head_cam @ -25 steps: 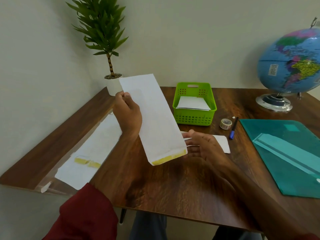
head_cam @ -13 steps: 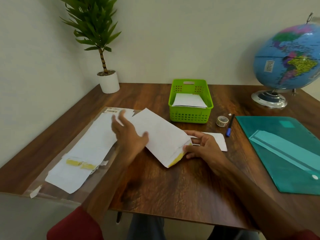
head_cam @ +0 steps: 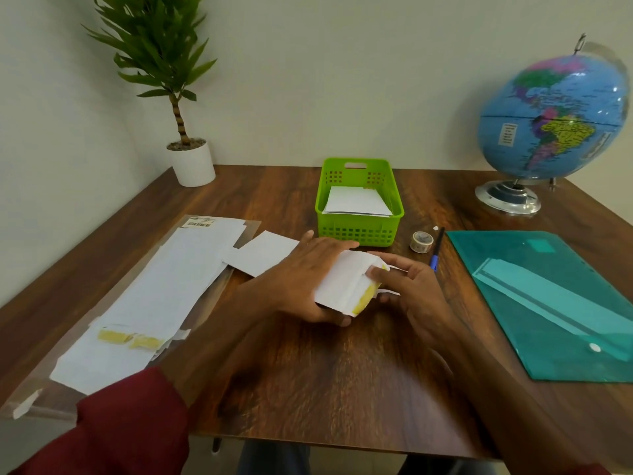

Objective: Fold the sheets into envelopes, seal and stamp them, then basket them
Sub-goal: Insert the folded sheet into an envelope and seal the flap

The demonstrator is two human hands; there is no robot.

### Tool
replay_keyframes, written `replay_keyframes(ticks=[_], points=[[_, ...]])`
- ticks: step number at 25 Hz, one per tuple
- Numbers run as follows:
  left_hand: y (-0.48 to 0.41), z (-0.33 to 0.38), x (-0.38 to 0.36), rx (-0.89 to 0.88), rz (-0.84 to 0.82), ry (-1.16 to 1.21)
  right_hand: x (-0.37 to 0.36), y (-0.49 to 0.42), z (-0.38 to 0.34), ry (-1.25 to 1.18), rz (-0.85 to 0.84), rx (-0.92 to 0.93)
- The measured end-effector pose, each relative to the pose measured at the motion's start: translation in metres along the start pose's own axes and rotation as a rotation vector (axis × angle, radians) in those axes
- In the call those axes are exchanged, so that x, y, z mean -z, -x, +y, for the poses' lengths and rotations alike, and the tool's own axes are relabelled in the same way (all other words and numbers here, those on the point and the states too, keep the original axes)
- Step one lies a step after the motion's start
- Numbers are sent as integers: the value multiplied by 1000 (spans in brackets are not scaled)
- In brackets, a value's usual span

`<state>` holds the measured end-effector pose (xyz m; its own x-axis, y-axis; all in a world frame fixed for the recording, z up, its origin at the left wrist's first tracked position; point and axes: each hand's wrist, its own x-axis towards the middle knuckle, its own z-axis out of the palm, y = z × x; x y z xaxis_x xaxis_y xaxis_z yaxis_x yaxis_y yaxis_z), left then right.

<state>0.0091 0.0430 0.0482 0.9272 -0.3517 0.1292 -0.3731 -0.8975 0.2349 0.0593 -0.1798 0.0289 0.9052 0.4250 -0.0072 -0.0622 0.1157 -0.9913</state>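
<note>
A long white envelope (head_cam: 346, 286) with a yellow glue strip at its near end lies on the wooden desk (head_cam: 325, 371) in front of the green basket (head_cam: 359, 231). My left hand (head_cam: 305, 279) presses flat on its middle. Fingers of my right hand (head_cam: 407, 289) grip the strip end, which curls upward. Its far end (head_cam: 263, 252) sticks out past my left hand. A small white folded sheet lies under my right hand, mostly hidden. Inside the basket rest white folded envelopes (head_cam: 356, 202). At the left is a pile of white envelopes (head_cam: 154, 299) on a clear plastic sleeve.
A tape roll (head_cam: 421, 241) and a blue pen (head_cam: 436, 250) lie right of the basket. A teal plastic folder (head_cam: 548, 303) covers the right side. A globe (head_cam: 551, 121) stands at the back right, a potted plant (head_cam: 178, 97) at the back left corner.
The envelope came down from upright in my left hand to lying on the desk. My left hand now presses on it, and my right hand has taken the strip end.
</note>
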Motion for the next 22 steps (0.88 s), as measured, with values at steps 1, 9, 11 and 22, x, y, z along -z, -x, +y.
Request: replay_keyframes(ticks=[1,9,11,22], points=[[-3,0,-6,-14,34,-56,0,-1,1,-23,8,-15],[-8,7,-21,-46,258,-260,-1,-4,14,308,183,42],[-8,3,-16,-56,270,-288,-2,-2,12,460,218,82],[4,-31,19,-136,202,-251,9,-4,4,1092,39,199]])
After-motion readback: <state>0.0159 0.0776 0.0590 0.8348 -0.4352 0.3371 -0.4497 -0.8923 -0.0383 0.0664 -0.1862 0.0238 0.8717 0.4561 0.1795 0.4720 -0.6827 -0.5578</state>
